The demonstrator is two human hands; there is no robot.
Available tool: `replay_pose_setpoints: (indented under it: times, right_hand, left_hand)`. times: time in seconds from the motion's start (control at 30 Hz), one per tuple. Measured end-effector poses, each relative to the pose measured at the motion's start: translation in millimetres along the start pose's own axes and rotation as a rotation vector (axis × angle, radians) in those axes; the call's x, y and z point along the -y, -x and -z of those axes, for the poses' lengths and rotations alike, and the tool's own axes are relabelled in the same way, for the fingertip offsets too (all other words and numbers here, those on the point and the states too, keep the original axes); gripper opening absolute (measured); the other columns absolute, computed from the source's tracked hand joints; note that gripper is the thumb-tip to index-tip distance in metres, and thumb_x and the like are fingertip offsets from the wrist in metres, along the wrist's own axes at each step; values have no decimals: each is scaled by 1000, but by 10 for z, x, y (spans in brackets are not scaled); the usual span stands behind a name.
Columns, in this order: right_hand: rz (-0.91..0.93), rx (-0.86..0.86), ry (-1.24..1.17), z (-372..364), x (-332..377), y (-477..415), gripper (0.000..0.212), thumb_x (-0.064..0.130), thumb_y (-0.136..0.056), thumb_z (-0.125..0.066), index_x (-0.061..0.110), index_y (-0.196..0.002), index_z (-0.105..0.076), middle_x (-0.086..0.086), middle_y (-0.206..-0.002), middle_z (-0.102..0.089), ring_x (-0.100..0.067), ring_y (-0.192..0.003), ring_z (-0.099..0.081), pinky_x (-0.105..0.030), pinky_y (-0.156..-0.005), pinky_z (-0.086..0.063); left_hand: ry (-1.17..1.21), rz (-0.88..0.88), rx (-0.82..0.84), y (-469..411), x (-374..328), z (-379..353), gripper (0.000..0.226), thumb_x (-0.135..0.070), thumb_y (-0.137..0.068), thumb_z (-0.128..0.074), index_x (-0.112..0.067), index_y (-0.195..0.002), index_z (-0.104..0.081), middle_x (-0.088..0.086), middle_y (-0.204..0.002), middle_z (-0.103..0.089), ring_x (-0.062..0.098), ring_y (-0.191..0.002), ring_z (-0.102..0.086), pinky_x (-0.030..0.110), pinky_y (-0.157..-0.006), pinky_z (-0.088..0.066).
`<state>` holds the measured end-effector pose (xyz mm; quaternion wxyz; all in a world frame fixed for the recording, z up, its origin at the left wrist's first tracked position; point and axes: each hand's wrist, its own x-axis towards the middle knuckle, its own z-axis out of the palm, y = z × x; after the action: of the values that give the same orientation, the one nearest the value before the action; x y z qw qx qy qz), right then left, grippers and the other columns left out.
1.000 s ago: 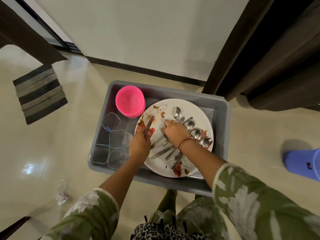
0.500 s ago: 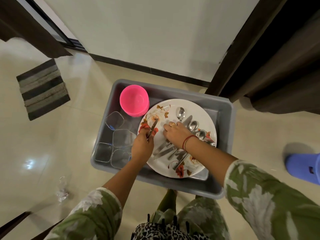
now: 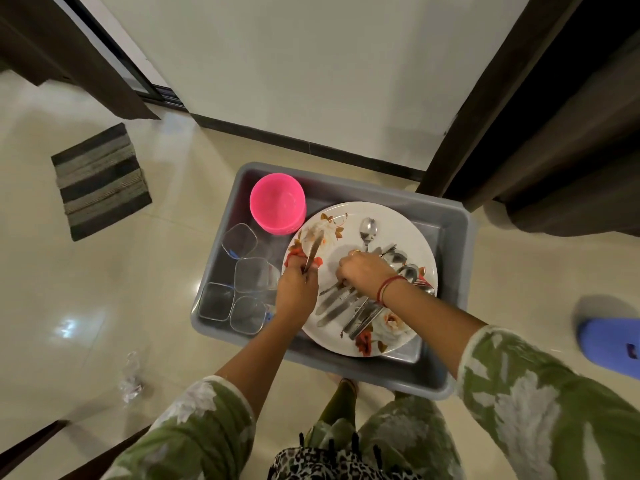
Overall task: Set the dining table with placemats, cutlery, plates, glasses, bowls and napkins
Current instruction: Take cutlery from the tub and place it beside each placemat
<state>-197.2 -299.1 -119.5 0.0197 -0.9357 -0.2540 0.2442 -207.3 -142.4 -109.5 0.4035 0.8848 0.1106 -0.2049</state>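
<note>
Gripping knife (image 3: 313,249), blade pointing away, left hand (image 3: 297,291)

Shiny metal cutlery (image 3: 346,303), glossy plate (image 3: 408,237), plastic bowl (image 3: 277,202)

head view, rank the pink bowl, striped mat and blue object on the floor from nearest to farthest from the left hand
From the left hand, which holds a piece of cutlery:
1. Pink bowl, just beyond it in the grey tub.
2. Striped mat, on the floor far off to the left.
3. Blue object, on the floor at the far right edge.
</note>
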Motion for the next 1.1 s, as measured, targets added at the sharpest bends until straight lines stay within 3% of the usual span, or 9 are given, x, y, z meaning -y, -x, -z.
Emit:
replay_pose_setpoints:
  times: [0.13, 0.23, 0.4, 0.53, 0.6, 0.7, 0.77, 0.97, 1.1]
  right_hand:
    - [-281, -451, -504, 177, -41, 181, 19, 21, -94, -55, 16, -99, -72, -3, -94, -70, -24, -92, -57, -33, -79, -46]
    - [-582, -761, -1127, 369, -35, 254, 13, 22, -89, -64, 13, -83, -71, -7, -80, -69, -25, -79, -62, -35, -77, -53]
    - [-615, -548, -1766, 442, 61, 251, 18, 10, -91, -61, 0, -76, -64, 1, -58, -62, -13, -58, -58, -31, -72, -55]
    - [-685, -462, -2037, 315, 116, 269, 19, 6, -98, -48, 5, -86, -63, -8, -74, -67, -10, -61, -68, -24, -68, -59]
    - [-657, -511, -1567, 110, 87, 334, 23, 11, -98, -48, 4, -84, -66, -8, -77, -67, -13, -66, -66, -28, -72, -58]
    - [-297, -199, -584, -229, 83, 447, 19, 17, -94, -53, 11, -92, -71, -5, -98, -66, -18, -87, -63, -32, -82, -54]
    - [-112, -113, -297, -398, 108, 449, 19, 12, -91, -58, 15, -104, -71, -4, -115, -63, -22, -103, -60, -33, -89, -52]
    - [-32, -64, -114, -412, 130, 434, 23, 6, -92, -53, 13, -110, -65, -7, -111, -62, -22, -100, -60, -32, -88, -51]
    - [-85, -76, -117, -462, 109, 496, 25, 4, -77, -70, 15, -100, -67, -4, -89, -66, -21, -75, -67, -31, -64, -56]
  left_hand:
    - [294, 40, -123, 39, -133, 42, 23, -35, -97, -51, -12, -99, -48, -8, -79, -61, 2, -74, -66, 21, -66, -52]
    - [463, -4, -77, 29, -189, 53, 46, -61, -82, -60, -18, -97, -52, 4, -85, -66, 13, -81, -70, 38, -78, -57]
    - [132, -157, 62, -27, -362, 48, 48, -52, -79, -69, -14, -100, -48, 0, -85, -63, 18, -77, -62, 35, -73, -51]
    - [-108, -211, 191, -8, -295, -42, 22, -25, -97, -52, -8, -111, -50, 11, -89, -65, 25, -80, -60, 38, -72, -48]
    - [-207, -190, 208, -8, -231, -27, 25, -22, -100, -46, -4, -114, -54, 11, -92, -63, 30, -90, -61, 36, -74, -46]
    - [-295, -105, 198, -68, -109, 45, 31, -29, -102, -39, -7, -122, -52, 12, -106, -60, 35, -101, -60, 37, -81, -46]
    - [-324, -58, 234, -120, -22, 77, 37, -30, -103, -38, -13, -135, -45, 13, -122, -58, 36, -107, -59, 41, -91, -50]
    - [-368, -30, 225, -143, 81, 9, 37, -22, -99, -43, -11, -134, -46, 12, -110, -64, 28, -95, -61, 34, -81, -50]
    - [-299, -37, 193, -29, 87, -95, 30, -26, -88, -63, -14, -115, -59, 0, -83, -60, 17, -75, -57, 30, -69, -50]
